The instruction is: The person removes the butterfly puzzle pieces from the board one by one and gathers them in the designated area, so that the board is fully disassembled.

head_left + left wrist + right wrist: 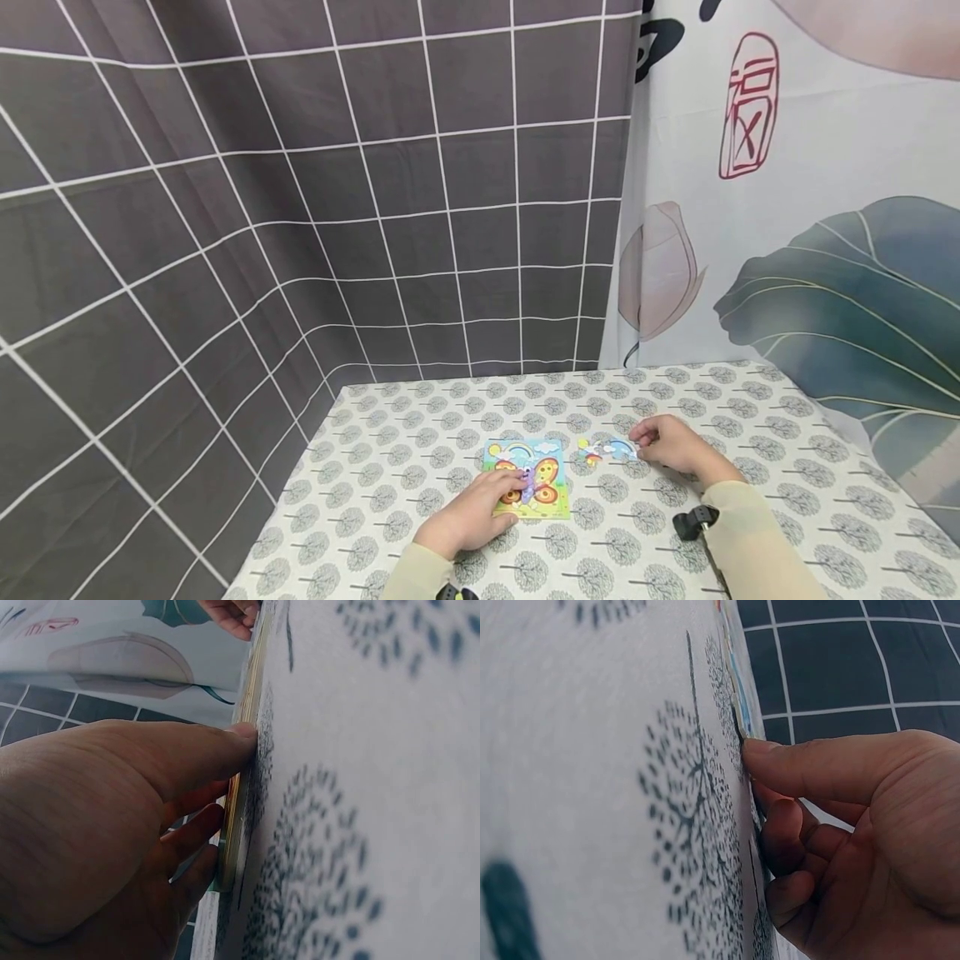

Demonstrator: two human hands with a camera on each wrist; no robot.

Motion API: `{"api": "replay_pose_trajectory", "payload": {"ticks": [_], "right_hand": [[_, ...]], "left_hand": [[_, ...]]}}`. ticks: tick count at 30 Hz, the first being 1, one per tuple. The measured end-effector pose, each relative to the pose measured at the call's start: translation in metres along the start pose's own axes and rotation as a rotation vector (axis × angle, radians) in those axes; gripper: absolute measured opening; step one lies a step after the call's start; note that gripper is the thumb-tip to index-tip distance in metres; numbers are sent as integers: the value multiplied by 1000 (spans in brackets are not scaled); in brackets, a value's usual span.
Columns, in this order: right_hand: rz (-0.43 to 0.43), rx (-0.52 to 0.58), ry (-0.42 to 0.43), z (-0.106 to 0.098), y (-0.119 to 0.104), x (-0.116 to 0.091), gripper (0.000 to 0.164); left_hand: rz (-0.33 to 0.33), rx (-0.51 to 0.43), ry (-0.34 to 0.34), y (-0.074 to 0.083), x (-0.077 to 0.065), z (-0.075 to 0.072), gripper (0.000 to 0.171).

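"Is the butterfly board (546,490) hidden?"
"On patterned cloth (637,554), it is partly covered by the left hand (480,507), fingers relaxed."
"The right hand (672,444)?"
"Curled; a flat rainbow piece (622,450) is pinched, its end obscured."

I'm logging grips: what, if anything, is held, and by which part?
The right hand touches the rainbow piece at its right end, though pinching is unclear; the left hand rests on the butterfly board.
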State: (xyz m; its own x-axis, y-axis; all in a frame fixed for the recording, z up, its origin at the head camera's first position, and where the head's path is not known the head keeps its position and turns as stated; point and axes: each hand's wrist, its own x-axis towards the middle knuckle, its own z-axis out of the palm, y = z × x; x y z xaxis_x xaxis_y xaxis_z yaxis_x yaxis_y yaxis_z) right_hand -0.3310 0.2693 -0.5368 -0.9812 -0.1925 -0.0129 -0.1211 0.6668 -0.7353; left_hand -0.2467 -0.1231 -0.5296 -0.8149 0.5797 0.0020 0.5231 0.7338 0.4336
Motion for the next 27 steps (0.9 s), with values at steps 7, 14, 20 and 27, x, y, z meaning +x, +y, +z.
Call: {"api": "replay_pose_trajectory", "payload": {"ticks": [7,14,20,27], "right_hand": [[-4,11,-6,-2,-3,-2,25],[5,6,4,-3,-8,-3,24],[-28,0,7,0,-7,-1,23],[20,79,8,8,-17,-1,24]], "left_hand": [[-3,11,5,3,-1,-2,58],[-4,6,19,3,2,-3,60],[18,17,43,4,5,-3,58],[39,5,48,8,12,-2,56]]}}
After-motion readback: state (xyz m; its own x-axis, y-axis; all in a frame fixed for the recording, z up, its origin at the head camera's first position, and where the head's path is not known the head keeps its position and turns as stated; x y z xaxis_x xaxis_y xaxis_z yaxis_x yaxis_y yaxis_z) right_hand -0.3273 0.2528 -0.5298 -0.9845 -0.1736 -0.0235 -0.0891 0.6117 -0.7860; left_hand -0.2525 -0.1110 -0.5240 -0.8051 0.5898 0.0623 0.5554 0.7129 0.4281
